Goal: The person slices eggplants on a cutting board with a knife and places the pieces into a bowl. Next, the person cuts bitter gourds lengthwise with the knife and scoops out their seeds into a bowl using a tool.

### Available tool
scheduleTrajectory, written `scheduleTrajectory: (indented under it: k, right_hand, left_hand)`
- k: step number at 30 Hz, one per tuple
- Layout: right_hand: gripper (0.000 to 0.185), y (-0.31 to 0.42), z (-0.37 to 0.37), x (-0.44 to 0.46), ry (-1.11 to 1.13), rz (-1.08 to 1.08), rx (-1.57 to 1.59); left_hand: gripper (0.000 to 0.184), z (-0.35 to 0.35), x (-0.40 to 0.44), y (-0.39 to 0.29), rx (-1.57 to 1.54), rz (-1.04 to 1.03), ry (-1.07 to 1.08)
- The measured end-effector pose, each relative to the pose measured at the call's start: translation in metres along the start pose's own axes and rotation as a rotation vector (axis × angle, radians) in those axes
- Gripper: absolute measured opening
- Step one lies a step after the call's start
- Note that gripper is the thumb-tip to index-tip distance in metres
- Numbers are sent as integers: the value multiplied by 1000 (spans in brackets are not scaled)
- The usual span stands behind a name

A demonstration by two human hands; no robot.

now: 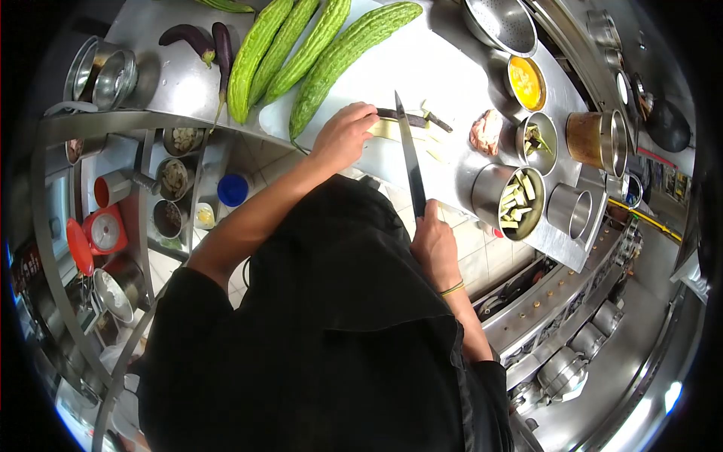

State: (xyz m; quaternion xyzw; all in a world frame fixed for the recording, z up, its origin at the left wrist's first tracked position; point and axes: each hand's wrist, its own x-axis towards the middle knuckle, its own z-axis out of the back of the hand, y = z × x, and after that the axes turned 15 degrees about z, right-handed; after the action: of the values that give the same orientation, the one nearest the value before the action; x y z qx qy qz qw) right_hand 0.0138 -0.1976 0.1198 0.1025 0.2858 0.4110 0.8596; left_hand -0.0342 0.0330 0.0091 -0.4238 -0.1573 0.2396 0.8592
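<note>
My right hand [435, 248] is wrapped around the handle of a large kitchen knife [413, 164]. Its blade points away from me and lies across eggplant strips on the white cutting board [444, 68]. With bent fingers, my left hand [343, 137] holds the near end of a purple-skinned eggplant piece [392, 114]; pale cut flesh [388, 131] shows beside it. A short cut-off piece [438, 123] and a few pale slivers sit right of the blade. Left of my hand, several bitter melons [346, 56] rest partly on the board. What lies under my left fingers is hidden.
Whole eggplants [188, 39] lie at the far left. On the right are a lump of raw meat [486, 132], a pot of cut eggplant [520, 207], a bowl of trimmings [538, 134], a yellow-filled bowl [526, 83], a colander [504, 26] and an empty pot [570, 211].
</note>
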Motion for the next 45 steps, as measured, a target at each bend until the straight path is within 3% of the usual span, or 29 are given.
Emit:
scheduleTrajectory:
  k: [4, 8, 13, 16, 17, 18, 21, 23, 26, 28, 30, 37, 40, 42, 45]
  right_hand:
    - [26, 5, -10, 8, 37, -6, 21]
    - [27, -17, -55, 59, -139, 137, 23]
    - [21, -12, -42, 95, -210, 140, 66]
    - [21, -28, -30, 74, -304, 213, 135]
    - [21, -33, -26, 59, -321, 78, 297]
    - [23, -28, -7, 44, -327, 82, 444]
    - [21, -39, 8, 8, -456, 0, 492]
    - [21, -44, 20, -9, -437, -77, 475]
    - [19, -51, 20, -28, -457, -167, 569]
    - [16, -64, 10, -34, -499, -141, 615]
    - [30, -78, 7, -42, -386, -196, 662]
    - [20, -139, -15, -69, -406, -60, 761]
    - [23, -173, -26, -75, -434, 73, 593]
    - [20, -186, -21, -81, -450, 92, 581]
    - [18, -203, -17, -92, -377, 80, 629]
  left_hand:
    - [30, -3, 5, 4, 5, -85, -70]
    - [27, -2, 6, 2, 21, -52, -18]
    - [33, -1, 16, -8, 222, -34, 52]
    - [35, -6, 21, -13, 460, 54, 175]
    - [38, -6, 23, -14, 494, 66, 205]
    - [38, -6, 23, -13, 495, 62, 214]
    - [32, -4, 30, -14, 520, 96, 268]
    - [32, -5, 43, -17, 323, 183, 291]
    - [38, -29, 54, -26, 234, 18, 197]
    - [48, -38, 55, -37, 352, -2, 245]
    - [40, -49, 50, -45, 493, -70, 230]
    - [37, -57, 33, -74, 653, 73, 302]
    - [52, -62, 30, -86, 638, 138, 239]
    - [67, -62, 35, -100, 439, 135, 99]
    - [66, -75, 56, -120, 455, 107, 111]
